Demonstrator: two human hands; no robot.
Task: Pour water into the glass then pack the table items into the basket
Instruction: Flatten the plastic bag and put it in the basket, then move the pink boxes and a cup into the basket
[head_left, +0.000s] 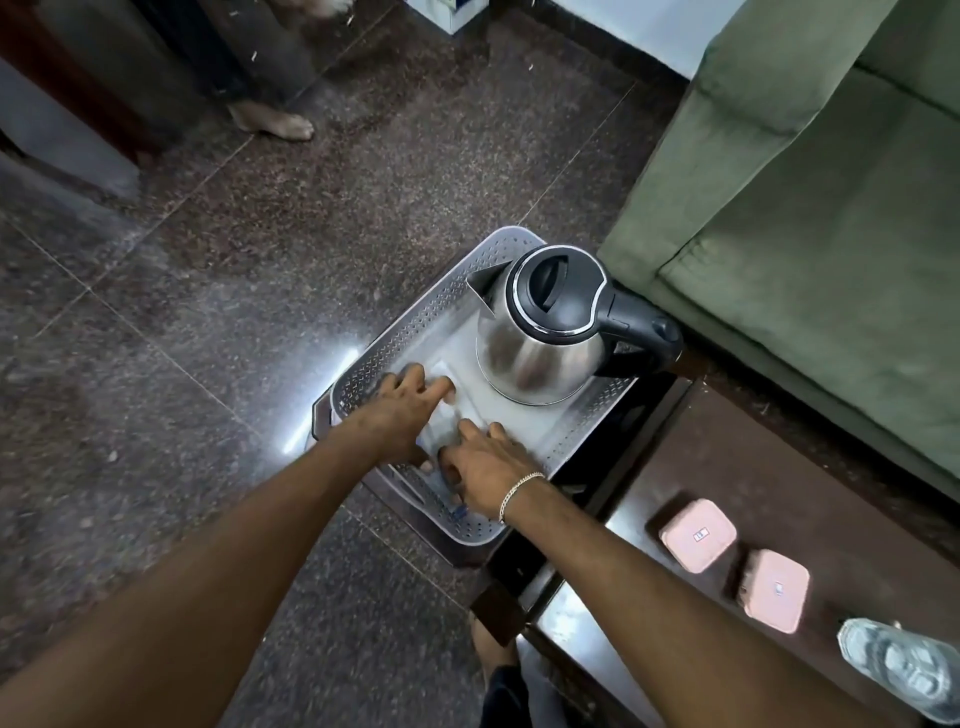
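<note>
Both hands, left hand (402, 410) and right hand (480, 462), fingers spread, press a blurred flat item into the basket (415, 312), settling it; kettle (540, 332) just beyond fingertips

— How's your light?
— Dim and indoor. Your brightest spot is a white glare streak on the polished floor (317, 400), just left of the basket (415, 312); the steel kettle (535, 353) carries softer reflections.
— Sharpness?
— Your hands are smeared with motion blur, the glass (904, 670) at lower right too. Wide-angle distortion bends the sofa (810, 218) and the frame edges.
</note>
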